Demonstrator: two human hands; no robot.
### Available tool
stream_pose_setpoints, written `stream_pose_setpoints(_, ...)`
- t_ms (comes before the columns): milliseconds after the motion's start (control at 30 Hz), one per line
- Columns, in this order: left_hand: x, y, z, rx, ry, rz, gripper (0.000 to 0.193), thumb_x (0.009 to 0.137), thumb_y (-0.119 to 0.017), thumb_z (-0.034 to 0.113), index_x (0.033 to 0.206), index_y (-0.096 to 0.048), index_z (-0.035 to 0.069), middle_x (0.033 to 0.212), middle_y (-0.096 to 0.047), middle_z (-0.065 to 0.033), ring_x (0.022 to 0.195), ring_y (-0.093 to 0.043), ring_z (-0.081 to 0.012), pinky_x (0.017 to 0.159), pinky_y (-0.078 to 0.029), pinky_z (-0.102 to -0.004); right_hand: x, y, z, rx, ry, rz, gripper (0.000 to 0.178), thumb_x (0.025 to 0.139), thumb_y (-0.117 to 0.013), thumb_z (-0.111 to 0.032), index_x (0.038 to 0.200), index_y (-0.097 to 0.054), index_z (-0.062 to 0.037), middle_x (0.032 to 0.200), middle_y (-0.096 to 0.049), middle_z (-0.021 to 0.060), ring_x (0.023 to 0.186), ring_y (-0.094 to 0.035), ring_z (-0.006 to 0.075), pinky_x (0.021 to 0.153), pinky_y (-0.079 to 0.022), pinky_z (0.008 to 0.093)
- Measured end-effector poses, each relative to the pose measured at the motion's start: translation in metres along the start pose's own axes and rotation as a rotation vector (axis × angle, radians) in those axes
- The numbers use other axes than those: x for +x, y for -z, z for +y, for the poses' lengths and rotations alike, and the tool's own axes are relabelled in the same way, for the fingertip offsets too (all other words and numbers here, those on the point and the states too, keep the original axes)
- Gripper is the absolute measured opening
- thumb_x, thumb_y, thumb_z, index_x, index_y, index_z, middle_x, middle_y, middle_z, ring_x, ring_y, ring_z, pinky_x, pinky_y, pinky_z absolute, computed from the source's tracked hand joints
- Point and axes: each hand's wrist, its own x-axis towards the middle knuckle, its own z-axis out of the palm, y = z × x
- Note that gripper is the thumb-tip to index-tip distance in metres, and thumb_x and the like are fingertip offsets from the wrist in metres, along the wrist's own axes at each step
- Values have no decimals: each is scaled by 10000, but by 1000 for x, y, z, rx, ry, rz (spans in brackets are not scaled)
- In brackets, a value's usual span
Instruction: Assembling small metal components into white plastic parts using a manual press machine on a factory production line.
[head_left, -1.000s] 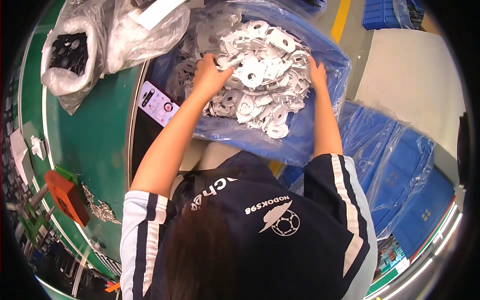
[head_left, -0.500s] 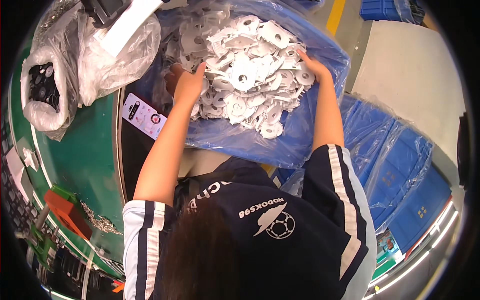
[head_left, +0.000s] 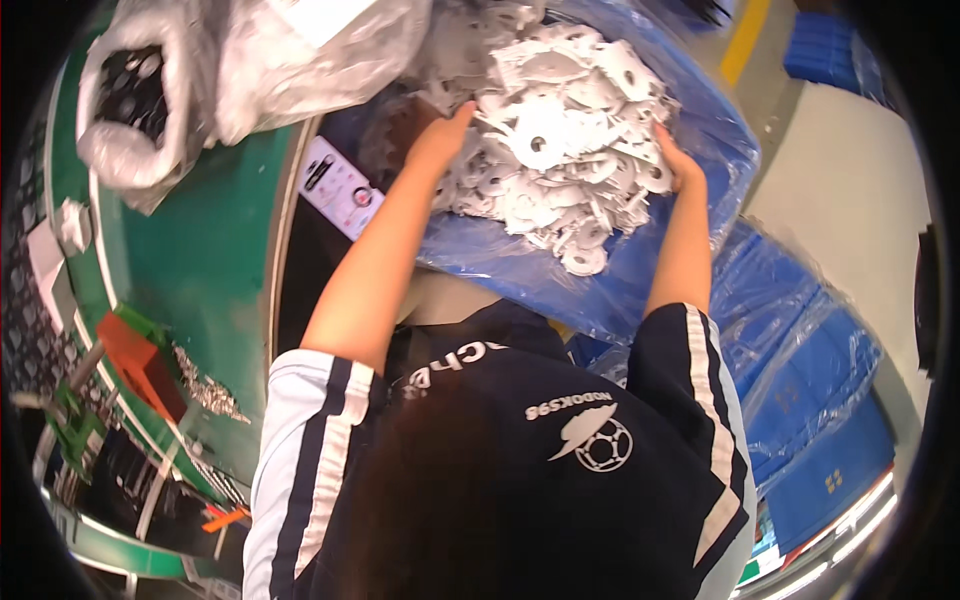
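A large heap of flat white parts with round holes [head_left: 545, 145] lies in a blue bin lined with clear plastic [head_left: 620, 285]. At the heap's left side, my left hand [head_left: 437, 140] rests against the parts, its thumb stretched out and apart from the fingers, which are in shadow. On the opposite side my right hand [head_left: 682, 165] touches the heap's edge with its thumb extended. Its other fingers are mostly hidden behind the parts. Neither hand is closed around a single piece. The two hands flank the heap.
Left of the bin lies a phone with a lit screen [head_left: 340, 188], beside a green work surface [head_left: 200, 250]. Clear plastic bags [head_left: 290, 75], one with dark parts, stand at the upper left. An orange block [head_left: 140, 362] is lower left. Plastic-covered blue bins [head_left: 790, 350] stand at right.
The whole view has shifted, so the bin, heap and both arms appear farther right and slightly higher. Both hands stay at the heap's sides, with little change against it.
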Motion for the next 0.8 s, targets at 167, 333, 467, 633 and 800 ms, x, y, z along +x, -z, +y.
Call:
stream_pose_setpoints(167,-29,2,-4,-64,1,148,1012,750,-456,697,1251,-310,-169,1191,-486,-334,1152,-484,-390,978,-346,-372,-46,-45,-30,246,-57,-256,827,736,-569,-667,1296,-448,-71,1173,-579,101,967,-612,211,795,-507,394)
stream_pose_setpoints(333,-29,-10,5,-48,9,73,901,733,-475,705,981,-595,-153,1081,-568,-312,1080,-541,-378,935,-385,-373,-46,-25,-12,180,-168,-185,713,760,-528,-676,1162,-564,-88,1000,-654,72,800,-658,190,680,-550,401)
stream_pose_setpoints(467,-34,-9,11,-258,64,86,875,708,-527,697,986,-604,-130,1082,-579,-290,1060,-556,-366,909,-403,-365,-63,-38,-11,251,-92,-195,813,772,-405,-741,1243,-491,-83,1110,-611,99,914,-637,224,767,-530,433)
stream_pose_setpoints(633,-29,-17,3,-252,135,117,830,725,-532,676,991,-613,-107,1084,-581,-284,1067,-556,-342,901,-402,-353,-66,-61,-10,561,30,-103,879,780,-269,-775,1291,-440,-80,1201,-561,107,1061,-563,269,903,-462,425)
stream_pose_setpoints(800,-26,-20,11,-429,113,-134,953,640,-673,643,1214,-476,-92,1207,-509,-226,1158,-457,-283,927,-365,-381,28,4,110,603,305,115,603,889,-442,-527,1303,-406,-91,1166,-567,159,997,-596,306,835,-505,456)
